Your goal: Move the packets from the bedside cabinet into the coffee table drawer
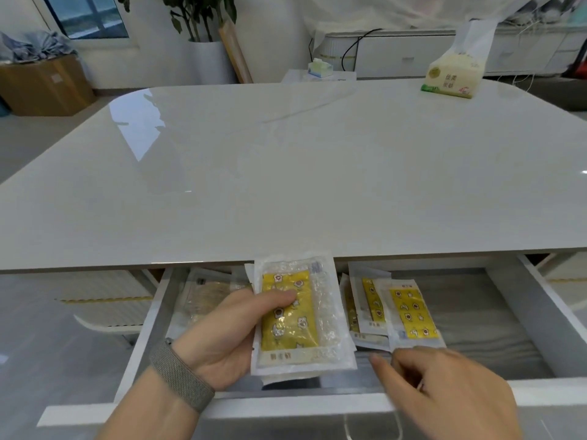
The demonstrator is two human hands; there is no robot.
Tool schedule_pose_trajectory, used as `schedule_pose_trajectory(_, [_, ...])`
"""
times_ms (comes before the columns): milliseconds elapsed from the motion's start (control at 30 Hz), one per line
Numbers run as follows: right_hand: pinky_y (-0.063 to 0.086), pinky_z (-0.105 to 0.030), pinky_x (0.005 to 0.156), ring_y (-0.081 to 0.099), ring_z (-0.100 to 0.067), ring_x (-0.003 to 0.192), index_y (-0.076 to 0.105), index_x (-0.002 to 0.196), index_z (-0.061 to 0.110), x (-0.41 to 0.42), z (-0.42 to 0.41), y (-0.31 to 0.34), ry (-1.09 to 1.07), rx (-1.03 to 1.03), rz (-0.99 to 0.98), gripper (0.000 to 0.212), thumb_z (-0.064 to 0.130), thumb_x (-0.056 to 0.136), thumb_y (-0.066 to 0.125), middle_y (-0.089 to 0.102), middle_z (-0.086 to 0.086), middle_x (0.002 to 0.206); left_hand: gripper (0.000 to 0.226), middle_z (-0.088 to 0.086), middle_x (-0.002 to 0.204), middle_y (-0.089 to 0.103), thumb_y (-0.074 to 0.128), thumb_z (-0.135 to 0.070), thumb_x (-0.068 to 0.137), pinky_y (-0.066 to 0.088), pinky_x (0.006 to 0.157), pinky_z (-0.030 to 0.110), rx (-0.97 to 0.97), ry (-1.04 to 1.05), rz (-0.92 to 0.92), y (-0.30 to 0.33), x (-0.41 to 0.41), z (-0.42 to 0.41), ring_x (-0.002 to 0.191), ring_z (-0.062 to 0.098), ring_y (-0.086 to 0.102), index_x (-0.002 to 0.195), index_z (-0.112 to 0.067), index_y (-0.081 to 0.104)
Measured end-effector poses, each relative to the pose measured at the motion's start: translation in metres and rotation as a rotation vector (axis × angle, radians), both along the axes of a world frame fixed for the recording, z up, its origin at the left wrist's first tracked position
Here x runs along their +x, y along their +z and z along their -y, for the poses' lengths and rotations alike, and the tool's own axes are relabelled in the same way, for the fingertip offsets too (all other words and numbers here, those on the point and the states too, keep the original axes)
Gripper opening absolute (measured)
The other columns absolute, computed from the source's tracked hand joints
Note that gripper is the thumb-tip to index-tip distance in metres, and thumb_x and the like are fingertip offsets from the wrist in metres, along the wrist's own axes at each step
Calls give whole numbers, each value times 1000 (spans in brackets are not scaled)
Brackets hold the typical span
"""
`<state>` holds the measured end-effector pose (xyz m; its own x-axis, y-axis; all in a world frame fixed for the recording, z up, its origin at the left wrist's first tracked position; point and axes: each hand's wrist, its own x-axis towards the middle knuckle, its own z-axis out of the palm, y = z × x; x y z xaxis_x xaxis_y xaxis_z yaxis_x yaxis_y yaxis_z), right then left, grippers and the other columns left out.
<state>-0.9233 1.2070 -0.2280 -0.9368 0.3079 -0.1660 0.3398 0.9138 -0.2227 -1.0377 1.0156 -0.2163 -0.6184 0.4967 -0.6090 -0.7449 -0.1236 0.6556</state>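
The coffee table drawer point(540, 315) stands pulled out below the table's front edge. My left hand point(228, 338) holds a small stack of clear packets with yellow printed inserts point(295, 315) over the drawer, thumb across the top one. Several more of the same packets point(409, 312) lie fanned on the drawer floor to the right. My right hand point(444, 392) hovers over the drawer's front, fingers loosely bent, holding nothing, fingertips just below those loose packets. Other clear wrapped items point(203, 296) lie in the drawer's left part.
The glossy white coffee table top point(286, 173) stretches ahead, with a tissue pack point(454, 74) at its far right. Beyond stand a potted plant point(203, 23), a cardboard box point(47, 84) at the left and a low white cabinet point(413, 55).
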Motion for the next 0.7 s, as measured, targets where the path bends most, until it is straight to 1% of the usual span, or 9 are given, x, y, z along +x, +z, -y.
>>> schedule_pose_trajectory(133, [35, -9, 52, 50, 6, 69, 47, 69, 29, 4, 2, 4, 28, -31, 141, 53, 72, 89, 23, 51, 9, 73, 48, 26, 108, 68, 65, -8, 71, 55, 79, 54, -22, -49, -31, -6, 5, -1, 102, 41, 65, 118, 3, 61])
schedule_pose_trajectory(267, [36, -2, 59, 44, 6, 62, 41, 66, 28, 16, -4, -12, 9, -163, 121, 51, 70, 91, 25, 47, 11, 70, 49, 24, 103, 70, 66, -6, 71, 57, 74, 53, -40, -61, -56, -11, 12, -4, 92, 39, 70, 120, -1, 58])
schedule_pose_trajectory(367, [44, -6, 69, 42, 1, 52, 57, 65, 35, 33, -13, -49, 103, -165, 276, 58, 81, 82, 24, 57, 19, 80, 52, 24, 103, 70, 67, -6, 72, 58, 73, 53, -53, -63, -61, -15, 15, -7, 92, 40, 69, 122, -2, 55])
schedule_pose_trajectory(400, [51, -21, 81, 47, -7, 54, 64, 78, 37, 30, -11, -61, 62, -239, 241, 60, 82, 81, 24, 59, 21, 94, 54, 24, 104, 70, 67, -6, 72, 57, 73, 54, -47, -62, -62, -16, 16, -8, 93, 40, 69, 123, -3, 53])
schedule_pose_trajectory(433, [50, -20, 83, 53, -8, 63, 63, 97, 37, 29, -11, -48, -50, -330, 206, 55, 76, 86, 26, 58, 19, 100, 56, 24, 104, 70, 68, -7, 70, 57, 74, 54, -36, -61, -64, -17, 16, -9, 93, 40, 69, 124, -4, 53])
schedule_pose_trajectory(467, [48, -12, 76, 55, 3, 70, 56, 108, 38, 17, -10, -36, -160, -402, 169, 46, 70, 88, 29, 56, 22, 99, 58, 23, 104, 70, 69, -8, 68, 57, 75, 54, -25, -62, -68, -17, 18, -11, 93, 39, 69, 124, -5, 52])
schedule_pose_trajectory(533, [49, -13, 80, 57, 9, 88, 50, 120, 40, 3, -7, -6, -249, -702, -23, 62, 78, 73, 34, 56, 25, 105, 59, 21, 104, 71, 68, -8, 67, 58, 75, 51, -6, -62, -79, -16, 20, -14, 93, 37, 70, 124, -7, 53])
schedule_pose_trajectory(600, [53, -29, 90, 60, 5, 99, 49, 129, 40, -5, -2, 5, -238, -958, -82, 88, 89, 56, 41, 59, 24, 115, 57, 19, 106, 71, 68, -9, 71, 59, 74, 49, 17, -75, -97, -16, 24, -19, 94, 35, 70, 126, -8, 51])
schedule_pose_trajectory(700, [56, -28, 81, 67, -1, 96, 54, 126, 34, -26, 6, 7, -192, -1238, -44, 73, 69, 62, 60, 68, 17, 112, 55, 16, 111, 70, 64, -12, 77, 58, 78, 46, 71, -85, -159, -16, 34, -29, 100, 33, 69, 130, -12, 48])
